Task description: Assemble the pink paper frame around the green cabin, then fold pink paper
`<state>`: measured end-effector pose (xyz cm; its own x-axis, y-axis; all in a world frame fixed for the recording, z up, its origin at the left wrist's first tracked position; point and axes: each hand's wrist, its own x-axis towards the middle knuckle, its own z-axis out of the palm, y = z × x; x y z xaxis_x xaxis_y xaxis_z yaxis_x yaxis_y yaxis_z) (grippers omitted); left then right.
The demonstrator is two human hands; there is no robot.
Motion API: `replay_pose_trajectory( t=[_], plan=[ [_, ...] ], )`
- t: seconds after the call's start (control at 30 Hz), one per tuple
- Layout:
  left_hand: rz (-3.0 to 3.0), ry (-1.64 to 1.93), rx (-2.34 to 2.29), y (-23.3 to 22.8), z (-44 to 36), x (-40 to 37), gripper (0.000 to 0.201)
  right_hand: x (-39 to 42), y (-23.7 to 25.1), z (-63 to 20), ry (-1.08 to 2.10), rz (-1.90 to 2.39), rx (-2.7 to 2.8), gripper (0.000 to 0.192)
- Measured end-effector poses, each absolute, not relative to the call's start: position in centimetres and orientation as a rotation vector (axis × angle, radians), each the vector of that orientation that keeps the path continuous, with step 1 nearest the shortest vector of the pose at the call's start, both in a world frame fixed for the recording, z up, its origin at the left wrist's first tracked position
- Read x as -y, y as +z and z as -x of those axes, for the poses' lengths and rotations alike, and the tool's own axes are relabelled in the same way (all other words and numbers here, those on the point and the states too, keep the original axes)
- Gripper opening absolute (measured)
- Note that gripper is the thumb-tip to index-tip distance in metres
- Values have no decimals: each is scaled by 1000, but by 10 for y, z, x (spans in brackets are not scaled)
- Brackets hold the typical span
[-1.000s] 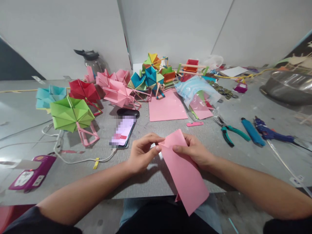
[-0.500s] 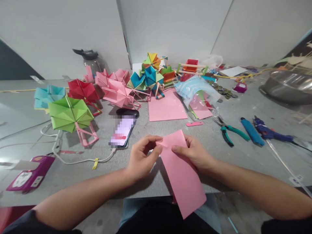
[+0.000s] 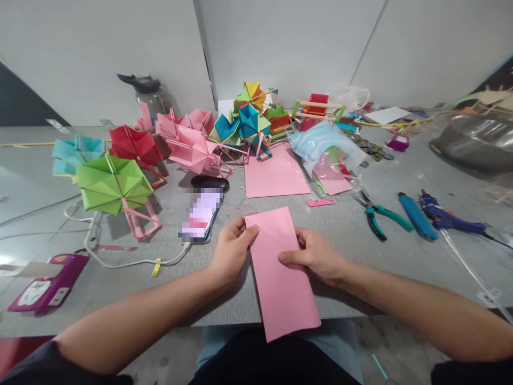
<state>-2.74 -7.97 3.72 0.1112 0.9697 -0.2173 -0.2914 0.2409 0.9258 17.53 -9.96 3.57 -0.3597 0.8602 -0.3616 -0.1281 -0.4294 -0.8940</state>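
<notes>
pink paper sheet (image 3: 280, 272), lower centre of frame, overhanging the grey table (image 3: 401, 267) edge. left hand (image 3: 231, 251) and right hand (image 3: 316, 255) each pinch one side, fingers closed on it.

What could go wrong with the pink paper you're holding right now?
The pink paper hangs past the table edge toward the lap, so its near end may sag or bend. The left hand and right hand grip only its sides, so it could twist and crease crookedly. The phone lies close to the left hand and its cable trails beside it; an elbow might snag that.
</notes>
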Motion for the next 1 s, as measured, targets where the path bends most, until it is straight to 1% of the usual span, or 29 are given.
replay_pose_trajectory(
  t=[0.1, 0.2, 0.4, 0.5, 0.63, 0.73, 1.0],
  plan=[
    [-963, 1059, -1056, 37, 25, 88, 34, 103, 34, -172, 1864, 1160, 1072, 54],
    [-1073, 1055, -1089, 38, 24, 93, 38, 106, 32, -169, 1886, 1138, 1095, 50],
    [-1211, 1060, -1164, 36, 24, 94, 38, 110, 29, -168, 1885, 1130, 1168, 49],
    [-1299, 1067, -1214, 33, 26, 95, 37, 109, 28, -170, 1774, 1135, 1262, 48],
    [-1374, 1025, -1244, 33, 27, 98, 39, 105, 29, -174, 1536, 1183, 1298, 42],
    [-1384, 982, -1261, 33, 27, 99, 40, 101, 30, -177, 1452, 1225, 1282, 40],
    [-1410, 1006, -1260, 31, 26, 98, 40, 99, 24, -178, 1539, 1167, 1274, 40]
  ],
)
